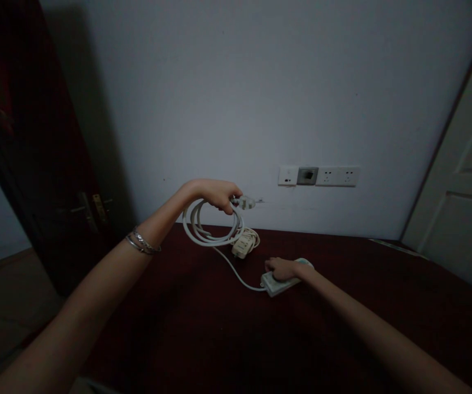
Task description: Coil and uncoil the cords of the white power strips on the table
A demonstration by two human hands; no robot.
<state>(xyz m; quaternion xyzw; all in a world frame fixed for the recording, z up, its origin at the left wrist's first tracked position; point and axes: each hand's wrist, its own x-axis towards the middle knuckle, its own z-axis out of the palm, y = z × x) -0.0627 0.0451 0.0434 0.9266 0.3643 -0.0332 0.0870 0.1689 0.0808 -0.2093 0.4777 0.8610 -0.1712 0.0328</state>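
My left hand point(215, 194) is raised above the dark red table point(383, 306), closed around a coiled white cable point(203, 232) with its plug point(246, 203) sticking out to the right. The cable runs down across the table to a white power strip point(277, 284). My right hand point(281, 268) rests on top of that strip, fingers curled over it. A small beige plug or adapter with a bundled cord point(244, 244) lies on the table just below the coil.
A row of white wall sockets point(318, 176) sits on the pale wall behind the table. A dark wooden door with a brass handle point(90, 208) stands open at the left. A white door point(465, 191) is at the right.
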